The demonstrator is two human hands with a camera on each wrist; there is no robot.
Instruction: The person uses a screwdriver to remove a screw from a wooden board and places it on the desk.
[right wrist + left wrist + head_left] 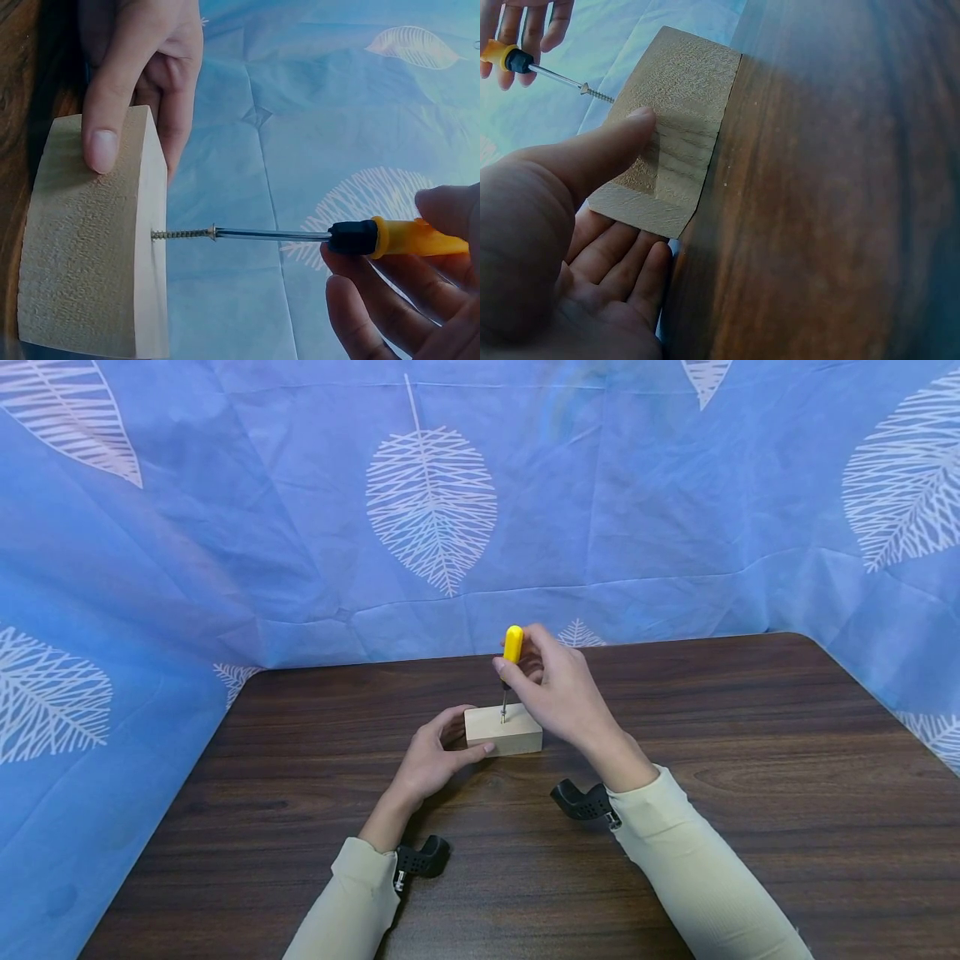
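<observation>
A pale wooden block (504,742) lies on the table, its left end gripped by my left hand (435,756), thumb on the near face and fingers behind. From the block's top a screw (184,234) stands upright, its tip in the wood and most of its thread showing. The tip of a yellow-handled screwdriver (405,237) meets the screw head, shaft and screw in one line. My right hand (558,685) pinches the screwdriver's handle between thumb and fingers, above the block. In the left wrist view, the thumb (622,142) presses the block's rough face.
The dark wood-grain table (750,777) spreads around the block. Behind it hangs a blue cloth (300,527) with white leaf prints. A black wrist mount (423,857) sits by the left cuff, and another black mount (581,800) by the right cuff.
</observation>
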